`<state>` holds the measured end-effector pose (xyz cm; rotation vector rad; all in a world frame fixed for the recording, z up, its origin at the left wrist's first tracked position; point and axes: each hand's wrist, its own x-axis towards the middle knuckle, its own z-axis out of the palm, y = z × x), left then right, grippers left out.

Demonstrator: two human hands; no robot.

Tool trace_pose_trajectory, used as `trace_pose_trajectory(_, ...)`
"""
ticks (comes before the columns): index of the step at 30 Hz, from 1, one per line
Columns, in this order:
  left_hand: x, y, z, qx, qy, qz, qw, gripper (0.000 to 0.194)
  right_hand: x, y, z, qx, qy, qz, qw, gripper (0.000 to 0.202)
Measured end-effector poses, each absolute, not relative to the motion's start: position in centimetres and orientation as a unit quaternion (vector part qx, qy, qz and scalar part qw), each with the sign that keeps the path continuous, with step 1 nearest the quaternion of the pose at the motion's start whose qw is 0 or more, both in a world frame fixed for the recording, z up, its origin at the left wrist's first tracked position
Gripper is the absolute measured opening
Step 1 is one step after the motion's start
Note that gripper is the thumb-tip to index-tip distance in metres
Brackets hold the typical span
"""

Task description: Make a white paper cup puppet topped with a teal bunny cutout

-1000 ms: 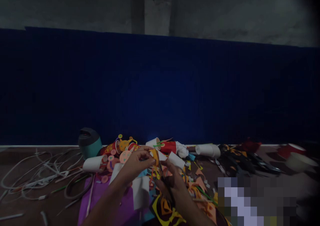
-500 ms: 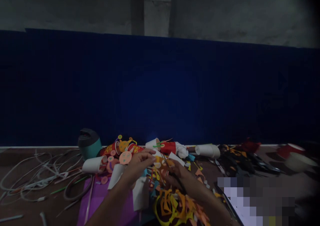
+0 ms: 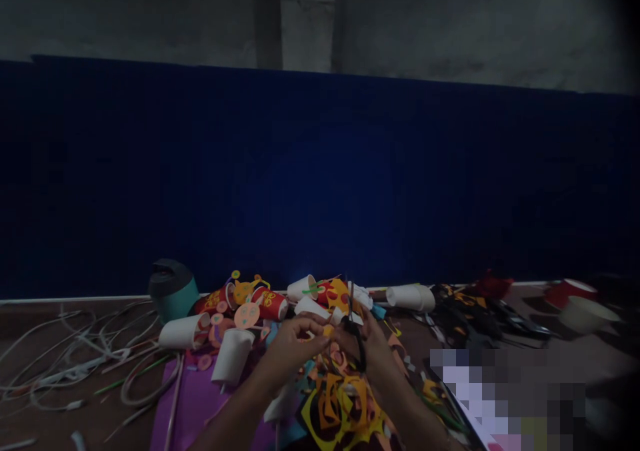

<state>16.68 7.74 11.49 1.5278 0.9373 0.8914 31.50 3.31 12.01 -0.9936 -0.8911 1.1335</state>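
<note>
My left hand (image 3: 303, 338) has its fingers pinched together near the middle of the cluttered table; what sits between the fingertips is too small to make out. Close beside it, my right hand (image 3: 367, 341) is wrapped round dark-handled scissors (image 3: 361, 344), their blades pointing up and away from me. An orange paper piece (image 3: 339, 296) with cut-out holes stands just beyond the fingertips, by the blades. Yellow and orange paper scraps (image 3: 345, 408) lie below both hands. White paper cups (image 3: 233, 356) and a red cup (image 3: 270, 302) lie left of my left hand.
A teal bottle with a dark lid (image 3: 173, 291) stands at the left behind tangled white cables (image 3: 85, 354). Purple sheets (image 3: 195, 398) lie front left. Stacked white cups (image 3: 411, 298), dark items and a red bowl (image 3: 570, 294) are at the right. A blue panel (image 3: 320, 171) rises behind.
My hands have come closer together. The scissors now point more upright, and the orange piece with holes shows beyond the fingers. The view has shifted slightly.
</note>
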Motion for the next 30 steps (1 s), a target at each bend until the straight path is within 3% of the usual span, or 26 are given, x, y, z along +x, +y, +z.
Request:
trace_pose_trajectory(4,16.4,8.0,11.6,0.610,0.369,0.468,0.522,0.014,31.9,3.2,12.2,-0.446,-0.391,0.536,0.601,0.085)
trace_pose_trajectory(10,16.5,8.0,11.3,0.516,0.326,0.468,0.639,0.016,32.6,3.5,11.5,-0.444,-0.504,0.585,0.455,0.085)
trace_pose_trajectory(13,16.2,8.8,11.0,0.436,0.344,0.544,0.628,0.019,33.9,3.7,11.0,-0.431,-0.538,0.605,0.399,0.092)
trace_pose_trajectory(17,15.3,10.1,11.0,0.397,0.378,0.585,0.598,0.023,35.9,3.8,11.4,-0.424,-0.571,0.619,0.333,0.078)
trace_pose_trajectory(22,15.2,9.7,11.5,0.476,0.405,0.525,0.578,0.019,35.6,4.1,11.9,-0.447,-0.572,0.561,0.398,0.039)
trace_pose_trajectory(30,16.8,7.6,11.6,0.502,0.360,0.451,0.644,0.019,33.0,4.1,10.8,-0.429,-0.562,0.578,0.407,0.039)
